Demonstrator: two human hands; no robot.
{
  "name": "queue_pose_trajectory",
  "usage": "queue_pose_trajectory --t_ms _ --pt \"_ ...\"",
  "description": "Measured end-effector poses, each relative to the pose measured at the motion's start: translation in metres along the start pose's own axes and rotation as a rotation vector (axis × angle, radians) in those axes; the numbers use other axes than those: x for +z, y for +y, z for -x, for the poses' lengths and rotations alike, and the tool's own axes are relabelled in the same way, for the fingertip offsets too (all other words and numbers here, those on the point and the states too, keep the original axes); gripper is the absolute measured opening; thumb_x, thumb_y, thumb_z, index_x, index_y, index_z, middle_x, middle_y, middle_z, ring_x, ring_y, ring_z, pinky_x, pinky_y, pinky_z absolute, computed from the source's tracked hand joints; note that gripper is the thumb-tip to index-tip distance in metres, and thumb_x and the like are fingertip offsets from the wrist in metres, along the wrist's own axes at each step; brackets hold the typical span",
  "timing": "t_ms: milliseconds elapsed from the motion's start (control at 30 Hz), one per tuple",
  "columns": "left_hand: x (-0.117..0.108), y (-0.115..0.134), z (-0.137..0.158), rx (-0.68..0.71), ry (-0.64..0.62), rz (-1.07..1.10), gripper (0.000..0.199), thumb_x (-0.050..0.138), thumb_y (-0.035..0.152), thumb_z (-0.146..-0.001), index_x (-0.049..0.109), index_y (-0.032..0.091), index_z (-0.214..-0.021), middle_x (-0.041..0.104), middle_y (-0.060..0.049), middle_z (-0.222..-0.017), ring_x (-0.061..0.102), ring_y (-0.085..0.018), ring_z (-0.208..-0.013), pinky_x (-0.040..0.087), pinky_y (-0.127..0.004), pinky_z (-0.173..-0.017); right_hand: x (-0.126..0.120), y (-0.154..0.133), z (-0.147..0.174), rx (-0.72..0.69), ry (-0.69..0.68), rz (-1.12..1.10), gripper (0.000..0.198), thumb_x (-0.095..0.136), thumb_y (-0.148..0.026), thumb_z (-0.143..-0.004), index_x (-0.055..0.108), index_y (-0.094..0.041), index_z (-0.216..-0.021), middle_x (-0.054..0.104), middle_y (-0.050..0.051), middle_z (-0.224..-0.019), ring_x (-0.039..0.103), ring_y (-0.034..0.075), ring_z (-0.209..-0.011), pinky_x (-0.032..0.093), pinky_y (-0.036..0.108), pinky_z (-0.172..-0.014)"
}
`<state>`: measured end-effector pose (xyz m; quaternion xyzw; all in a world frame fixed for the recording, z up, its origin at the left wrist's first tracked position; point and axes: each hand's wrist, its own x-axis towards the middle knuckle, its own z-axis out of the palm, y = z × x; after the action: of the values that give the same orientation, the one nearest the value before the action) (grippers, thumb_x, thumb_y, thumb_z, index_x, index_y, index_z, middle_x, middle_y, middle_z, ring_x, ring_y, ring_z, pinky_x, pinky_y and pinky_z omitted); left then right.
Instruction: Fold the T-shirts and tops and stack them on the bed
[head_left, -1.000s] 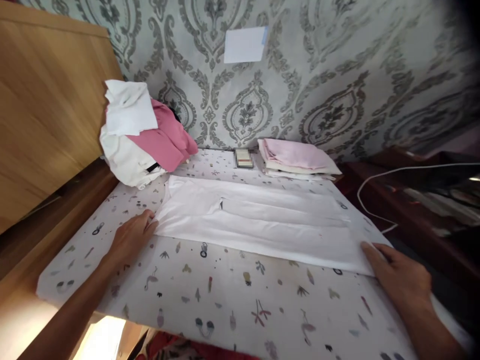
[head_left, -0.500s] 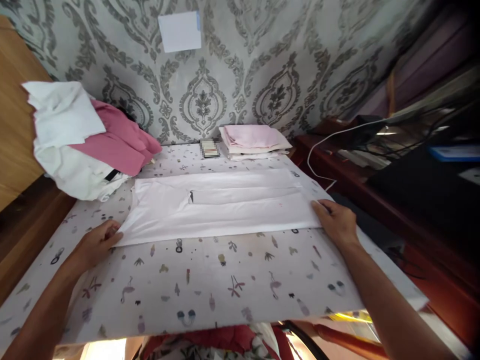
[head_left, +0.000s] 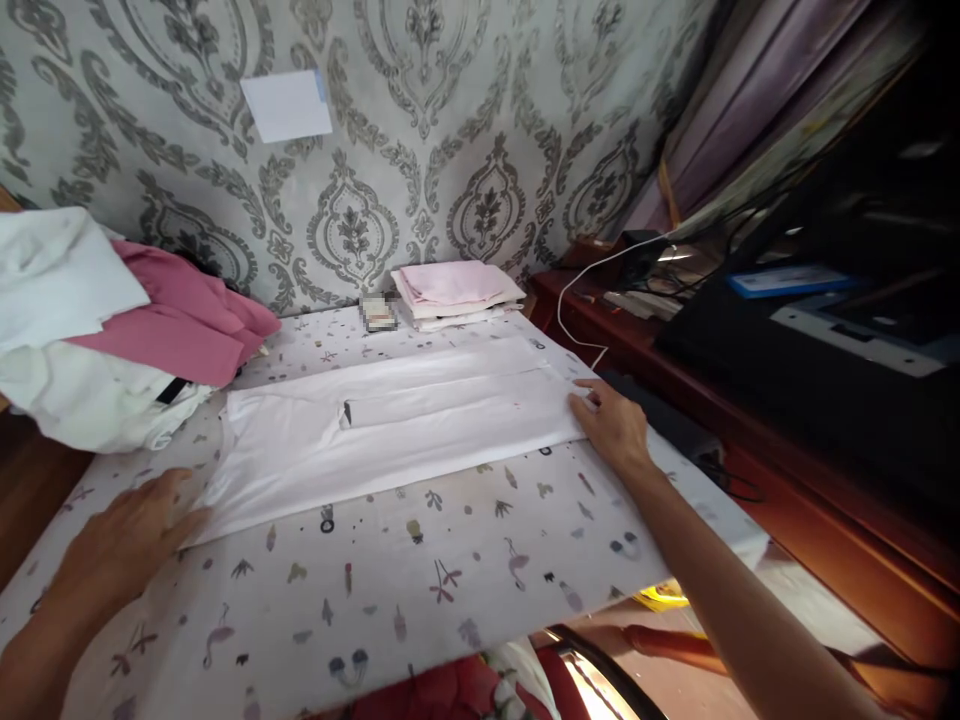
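A white shirt [head_left: 420,415], folded into a long strip, lies flat across the table. Dark marking shows at a small opening near its middle left. My left hand [head_left: 139,525] is at the shirt's near left corner, somewhat blurred, fingers stretched out and apart, with the thumb close to the cloth. At the shirt's right end, my right hand [head_left: 613,422] has its thumb and forefinger closed on the edge. The fingertips of that hand are partly hidden.
A heap of clothes [head_left: 187,320], white and pink, lies at the left. Folded clothes [head_left: 457,285] are stacked by the wall, beside a small blurred-out item [head_left: 379,312]. A white cable [head_left: 570,300] runs over the dark red furniture [head_left: 544,285] at the right.
The view has turned to the right, so everything sits further left. My left hand has gone from pinching the shirt's corner to spread fingers. My right hand stays at the right end.
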<state>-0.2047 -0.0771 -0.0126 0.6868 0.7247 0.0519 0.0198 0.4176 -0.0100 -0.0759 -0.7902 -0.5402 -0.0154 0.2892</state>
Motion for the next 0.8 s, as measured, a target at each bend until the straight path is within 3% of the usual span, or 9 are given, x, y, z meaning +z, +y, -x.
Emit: queue_pose_trajectory --t_ms 100,167,267,367,500,667,800 --pt "-0.006 0.036 -0.014 0.161 0.071 -0.03 0.055 0.037 0.057 -0.091 0.046 0.025 -0.135 0.061 -0.006 -0.135 0.052 -0.035 -0.128 0.044 -0.048 -0.104 -0.005 -0.017 0.006 -0.142 0.109 0.028 0.049 0.049 -0.035 -0.087 0.061 -0.012 -0.129 0.07 0.017 -0.112 0.064 0.032 -0.1 0.05 0.046 -0.088" --pt "-0.001 0.062 -0.03 0.301 0.05 0.029 0.058 0.031 0.052 -0.097 0.036 0.022 -0.146 0.047 -0.009 -0.151 0.043 -0.032 -0.139 0.037 -0.046 -0.113 -0.006 -0.041 0.017 -0.338 0.074 0.02 0.044 0.044 -0.033 -0.093 0.062 -0.012 -0.127 0.064 0.019 -0.128 0.057 0.033 -0.119 0.044 0.051 -0.102" --pt "0.02 0.09 -0.052 0.411 -0.002 0.069 0.062 0.029 0.051 -0.099 0.034 0.018 -0.151 0.034 -0.012 -0.16 0.033 -0.032 -0.147 0.033 -0.046 -0.117 0.0 -0.087 0.041 -0.601 -0.175 -0.001 0.047 0.035 -0.035 -0.101 0.057 -0.016 -0.138 0.049 0.014 -0.15 0.044 0.028 -0.14 0.035 0.047 -0.115" --pt "0.048 0.094 -0.066 0.461 -0.008 0.042 0.062 0.029 0.05 -0.098 0.04 0.018 -0.15 0.036 -0.014 -0.159 0.033 -0.032 -0.147 0.032 -0.051 -0.118 0.011 -0.117 0.061 -0.751 -0.393 0.039 0.054 0.036 -0.044 -0.102 0.043 -0.02 -0.15 0.037 0.009 -0.16 0.03 0.024 -0.149 0.025 0.044 -0.122" --pt "0.073 0.07 -0.072 0.45 0.04 0.031 0.058 0.028 0.046 -0.097 0.043 0.026 -0.149 0.041 -0.01 -0.157 0.037 -0.03 -0.146 0.032 -0.055 -0.116 0.009 -0.1 0.062 -0.683 -0.469 0.092 0.063 0.036 -0.054 -0.101 0.032 -0.022 -0.156 0.03 0.008 -0.162 0.025 0.024 -0.151 0.019 0.045 -0.124" --pt "0.077 0.052 -0.071 0.43 0.04 0.035 0.059 0.03 0.046 -0.096 0.04 0.027 -0.152 0.041 -0.009 -0.157 0.033 -0.032 -0.147 0.034 -0.057 -0.115 -0.012 -0.031 0.04 -0.432 -0.407 0.18 0.062 0.034 -0.053 -0.101 0.03 -0.024 -0.156 0.029 0.008 -0.163 0.022 0.023 -0.152 0.016 0.048 -0.124" --pt "0.075 0.051 -0.072 0.416 0.003 0.023 0.06 0.027 0.045 -0.099 0.037 0.022 -0.154 0.036 -0.013 -0.16 0.029 -0.033 -0.149 0.032 -0.059 -0.116 -0.018 -0.001 0.034 -0.339 -0.313 0.194 0.057 0.031 -0.046 -0.102 0.035 -0.022 -0.154 0.033 0.01 -0.161 0.027 0.024 -0.15 0.019 0.05 -0.123"
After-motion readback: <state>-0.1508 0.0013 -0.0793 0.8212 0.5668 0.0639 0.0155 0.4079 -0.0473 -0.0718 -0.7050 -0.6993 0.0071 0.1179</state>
